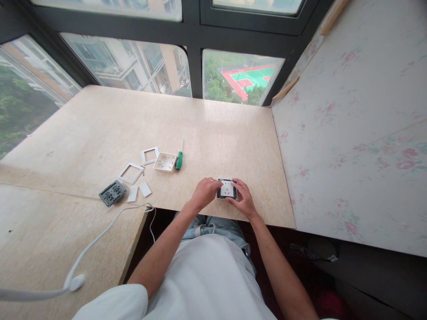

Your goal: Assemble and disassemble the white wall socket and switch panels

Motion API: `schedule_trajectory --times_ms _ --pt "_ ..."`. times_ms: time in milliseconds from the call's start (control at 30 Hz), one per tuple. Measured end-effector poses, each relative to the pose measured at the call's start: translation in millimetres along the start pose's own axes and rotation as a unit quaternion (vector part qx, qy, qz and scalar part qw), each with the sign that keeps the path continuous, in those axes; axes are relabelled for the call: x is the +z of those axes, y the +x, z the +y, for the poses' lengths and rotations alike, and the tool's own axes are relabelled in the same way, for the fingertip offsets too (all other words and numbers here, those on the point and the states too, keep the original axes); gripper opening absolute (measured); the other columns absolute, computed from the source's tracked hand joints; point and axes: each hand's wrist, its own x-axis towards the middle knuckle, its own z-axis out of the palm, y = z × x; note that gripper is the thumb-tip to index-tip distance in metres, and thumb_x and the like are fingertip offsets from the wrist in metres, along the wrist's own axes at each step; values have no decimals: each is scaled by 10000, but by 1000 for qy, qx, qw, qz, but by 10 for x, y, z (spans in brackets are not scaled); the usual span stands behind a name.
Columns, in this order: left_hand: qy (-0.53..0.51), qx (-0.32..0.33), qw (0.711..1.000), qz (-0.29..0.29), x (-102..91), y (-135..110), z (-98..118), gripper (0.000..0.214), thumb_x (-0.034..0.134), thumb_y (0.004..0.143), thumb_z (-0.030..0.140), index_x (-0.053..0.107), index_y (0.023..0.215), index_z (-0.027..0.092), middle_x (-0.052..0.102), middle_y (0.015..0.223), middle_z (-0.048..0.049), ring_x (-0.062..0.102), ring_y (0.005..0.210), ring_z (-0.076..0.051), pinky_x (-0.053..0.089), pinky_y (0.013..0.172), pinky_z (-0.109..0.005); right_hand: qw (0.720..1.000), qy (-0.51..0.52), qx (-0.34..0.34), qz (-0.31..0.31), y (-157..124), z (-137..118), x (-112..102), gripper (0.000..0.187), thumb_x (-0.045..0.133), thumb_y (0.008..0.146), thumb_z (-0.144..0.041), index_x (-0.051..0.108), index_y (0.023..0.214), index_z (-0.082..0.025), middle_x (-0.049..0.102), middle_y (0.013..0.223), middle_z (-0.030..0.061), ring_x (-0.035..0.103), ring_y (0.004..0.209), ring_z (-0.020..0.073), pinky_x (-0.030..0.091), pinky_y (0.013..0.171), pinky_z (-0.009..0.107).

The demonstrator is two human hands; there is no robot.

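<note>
A wall socket point(227, 189) with a white face and dark grey frame sits near the table's front edge, between my two hands. My left hand point(207, 192) grips its left side, fingers bent at the upper left corner. On the opposite side my right hand point(244, 199) curls round it, with the thumb low and the fingers at the upper right corner. Whether anything lies under the socket is hidden. Farther left are a white back box point(165, 162) and a screwdriver point(179, 161) with a green handle.
Two white frames point(122, 177) and two small white plates point(132, 194) lie to the left. Beside them rests a dark grey socket module point(112, 193). A white cable point(96, 241) crosses the left table part. Windows stand behind; a flowered wall point(350, 133) bounds the right.
</note>
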Motion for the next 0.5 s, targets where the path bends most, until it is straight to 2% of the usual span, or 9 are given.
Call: schedule_trajectory --times_ms 367,500 --pt "68 52 995 -50 -44 41 42 215 526 888 53 701 868 178 709 782 -69 638 785 -216 467 718 -325 1000 -2 3 -3 2 -7 -1 601 761 799 -428 563 1346 -278 534 1404 128 486 1326 298 413 1116 533" --pt "30 22 999 -39 -32 46 14 186 562 895 83 714 886 189 725 823 -69 651 803 -212 486 743 -326 1000 0 3 -2 0 -7 -4 605 763 797 -423 560 1350 -285 532 1409 124 484 1329 297 417 1114 529"
